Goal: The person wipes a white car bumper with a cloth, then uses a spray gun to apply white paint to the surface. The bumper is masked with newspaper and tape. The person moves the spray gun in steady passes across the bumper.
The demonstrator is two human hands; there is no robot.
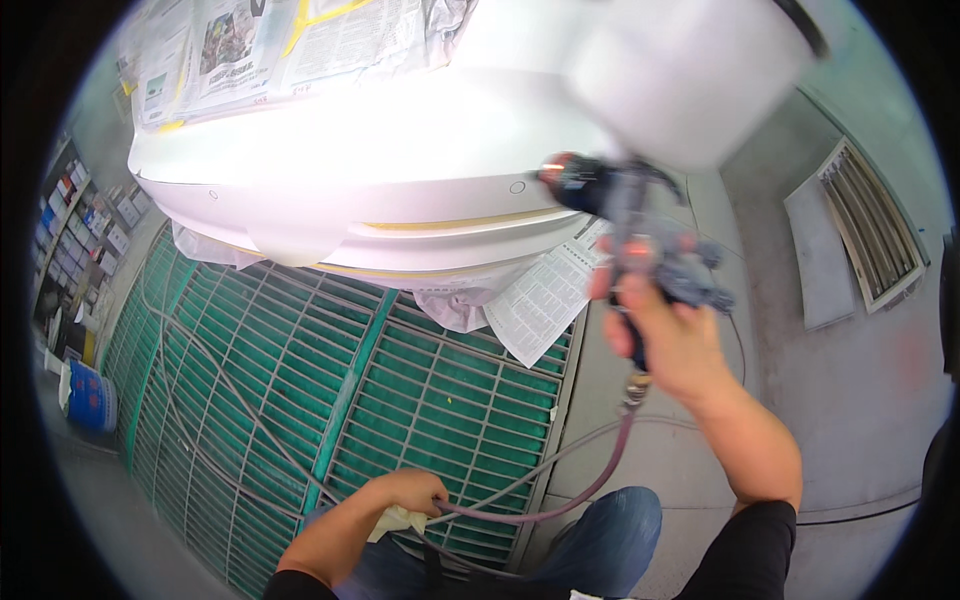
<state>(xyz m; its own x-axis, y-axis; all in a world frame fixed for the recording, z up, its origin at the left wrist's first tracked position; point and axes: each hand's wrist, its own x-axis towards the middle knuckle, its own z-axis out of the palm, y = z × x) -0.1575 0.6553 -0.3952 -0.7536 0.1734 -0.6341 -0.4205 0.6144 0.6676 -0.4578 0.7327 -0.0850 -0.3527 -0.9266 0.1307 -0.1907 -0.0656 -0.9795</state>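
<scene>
Spray gun (pixel 594 186), its handle wrapped by the right hand (pixel 672 335) (blur hides the trigger), is near the white bumper's (pixel 400 165) right end. Coating seems in hand; the next move probably calls for a steady, even sweep. The nozzle points left, the barrel's long axis roughly level. Lower down, the left hand (pixel 410 490) grasps the hose (pixel 592 494).

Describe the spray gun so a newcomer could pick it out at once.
Start at the big white car bumper. Near its right end, the right hand grips the spray gun. Unlike anything nearby, it carries a pale cup above and a hose below.
</scene>
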